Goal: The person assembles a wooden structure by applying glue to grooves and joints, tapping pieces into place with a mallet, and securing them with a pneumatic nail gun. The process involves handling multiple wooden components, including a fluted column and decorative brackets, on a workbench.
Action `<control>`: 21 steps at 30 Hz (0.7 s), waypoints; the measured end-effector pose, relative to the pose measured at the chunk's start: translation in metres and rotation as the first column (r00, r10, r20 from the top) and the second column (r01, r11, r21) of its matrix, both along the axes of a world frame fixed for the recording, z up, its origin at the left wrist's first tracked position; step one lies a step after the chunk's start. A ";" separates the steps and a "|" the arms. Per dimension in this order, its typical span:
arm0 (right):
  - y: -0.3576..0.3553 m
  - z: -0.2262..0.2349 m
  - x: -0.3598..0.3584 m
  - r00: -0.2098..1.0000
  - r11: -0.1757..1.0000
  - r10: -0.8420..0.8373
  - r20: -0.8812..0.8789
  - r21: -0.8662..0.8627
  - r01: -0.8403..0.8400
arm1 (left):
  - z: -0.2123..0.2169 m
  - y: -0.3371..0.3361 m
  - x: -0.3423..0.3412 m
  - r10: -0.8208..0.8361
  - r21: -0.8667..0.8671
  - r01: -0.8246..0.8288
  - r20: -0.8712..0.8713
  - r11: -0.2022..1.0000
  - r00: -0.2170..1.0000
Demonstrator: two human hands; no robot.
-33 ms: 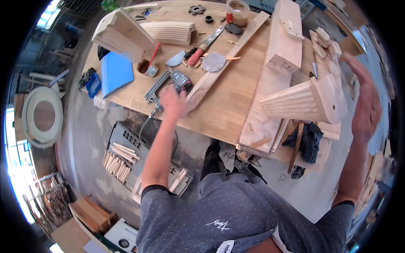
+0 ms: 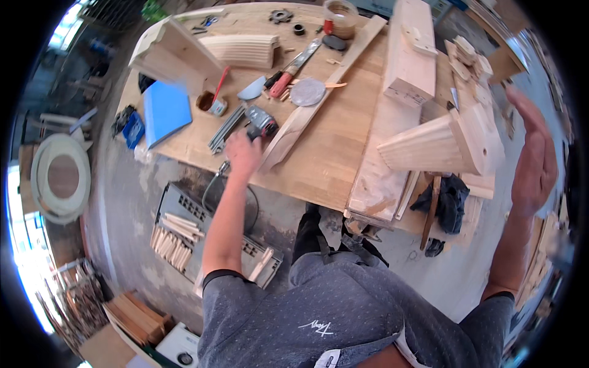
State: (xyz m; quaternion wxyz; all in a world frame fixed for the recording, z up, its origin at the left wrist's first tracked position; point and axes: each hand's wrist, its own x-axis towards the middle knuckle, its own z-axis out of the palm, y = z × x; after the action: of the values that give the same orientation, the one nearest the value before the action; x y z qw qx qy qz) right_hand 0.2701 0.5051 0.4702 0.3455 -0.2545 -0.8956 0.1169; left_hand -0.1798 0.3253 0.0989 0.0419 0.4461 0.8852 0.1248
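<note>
Wkbench [image 2: 343, 153] w/ plank [image 2: 300, 119] beside pwr tool [image 2: 262, 119].

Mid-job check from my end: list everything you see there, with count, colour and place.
Workbench: 1, light brown, centre
Power tool: 1, grey and red, bench left
Metal strips: several, grey, left of power tool
Blue panel: 1, blue, bench's left edge
Cup: 1, brown inside, beside blue panel
Red-handled blade: 1, silver and red, bench middle
Round disc: 1, translucent, on plank
Plank: 1, pale wood, diagonal across bench
Fluted pieces: 2, pale wood, bench right and far side
Black cloth: 1, black, near right
Dowels: over a dozen, pale, floor tray
Left hand: 1, bare, at power tool, contact unclear
Right hand: 1, bare, raised, far right
</note>
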 end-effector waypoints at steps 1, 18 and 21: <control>-0.010 0.001 0.004 0.999 1.000 0.028 -0.022 0.014 -0.028 | -0.008 -0.007 -0.020 -0.027 -0.175 0.029 0.017 0.984 1.000; -0.176 -0.119 -0.142 0.988 0.659 -0.016 -0.155 -0.745 -0.106 | 0.195 -0.068 0.119 -0.471 0.537 0.046 0.692 0.842 0.547; -0.172 -0.089 -0.144 0.961 0.682 -0.003 -0.276 -0.704 -0.200 | 0.244 -0.056 0.165 -0.692 0.628 0.340 0.480 0.700 0.539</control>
State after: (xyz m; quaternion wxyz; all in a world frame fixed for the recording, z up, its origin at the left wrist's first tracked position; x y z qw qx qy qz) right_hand 0.1265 0.3332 0.3815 0.3218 -0.3042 -0.7363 0.5116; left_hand -0.0152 0.2697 0.3430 0.2954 0.6108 0.5659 0.4685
